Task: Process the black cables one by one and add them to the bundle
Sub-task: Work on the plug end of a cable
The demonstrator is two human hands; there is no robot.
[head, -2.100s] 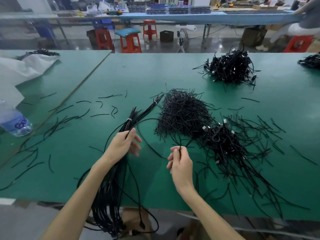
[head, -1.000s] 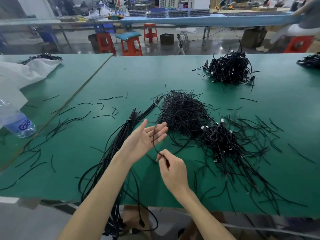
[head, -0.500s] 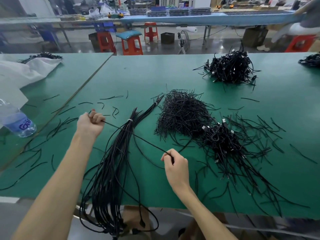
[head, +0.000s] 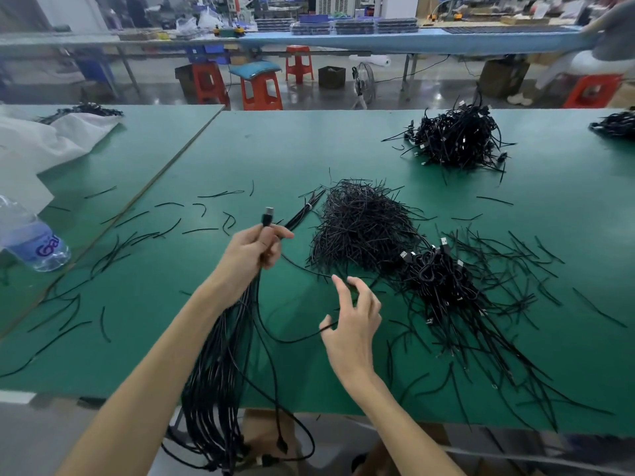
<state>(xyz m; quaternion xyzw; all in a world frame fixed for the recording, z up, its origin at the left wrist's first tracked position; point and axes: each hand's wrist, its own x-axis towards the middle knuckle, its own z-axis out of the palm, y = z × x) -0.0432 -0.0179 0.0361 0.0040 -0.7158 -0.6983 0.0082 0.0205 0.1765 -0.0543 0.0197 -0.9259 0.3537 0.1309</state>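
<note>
My left hand [head: 252,255] grips one black cable just below its USB plug [head: 268,216], which points up. This hand sits over the long bundle of straightened black cables [head: 220,379], which runs from a tie near the table's middle and hangs off the front edge. The held cable loops down and right to my right hand [head: 354,321]. That hand's fingers are spread and relaxed, and the cable brushes its thumb. A heap of coiled black cables [head: 443,283] with plugs showing lies just right of that hand.
A mound of black twist ties [head: 360,228] sits behind my hands. Loose ties [head: 165,231] litter the green table [head: 275,149]. Another cable pile [head: 457,139] lies at the back right. A water bottle [head: 34,242] and a white bag [head: 51,139] are at the left.
My left hand came back from the far left, where it pulled the cable taut, to above the bundle with the plug end up. My right hand opened from a fist on the cable.
</note>
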